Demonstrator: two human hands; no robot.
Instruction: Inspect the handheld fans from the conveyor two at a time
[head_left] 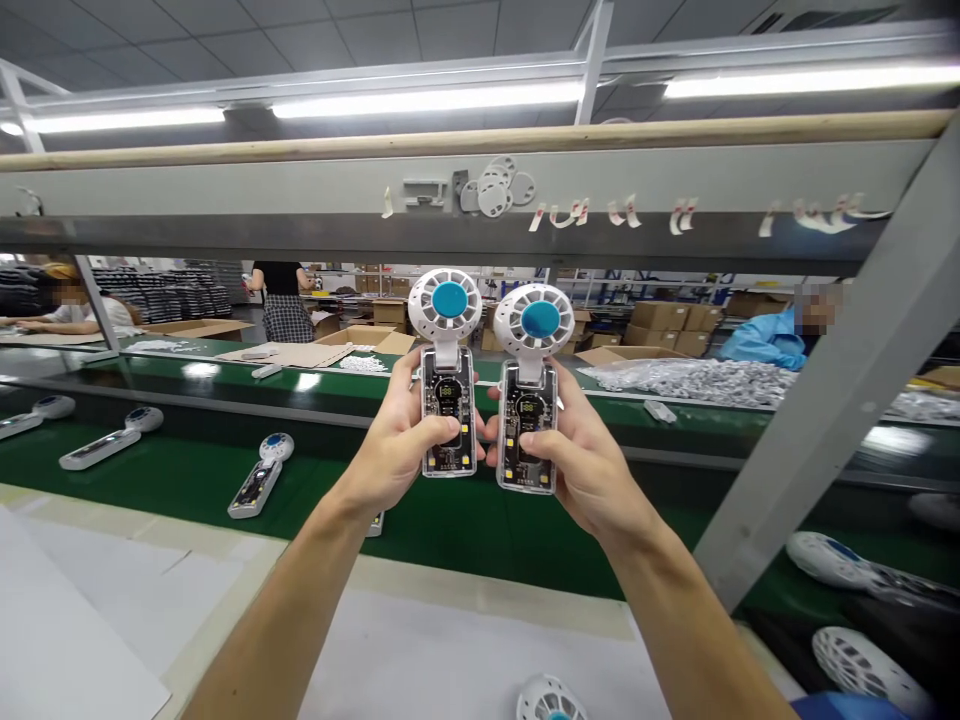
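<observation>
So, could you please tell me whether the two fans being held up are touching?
Apart: the head view shows a gap between the left fan and the right fan, with background visible through it.

Left hand (394, 440): gripping, thumb (435, 432) in front of curled fingers (407, 372) | right hand (589, 450): mirrored grip, thumb (551, 447) likewise | fingertips (491, 430): both sets close together | left forearm (292, 595), right forearm (671, 600): both bare, slanting outward, below the fingers
</observation>
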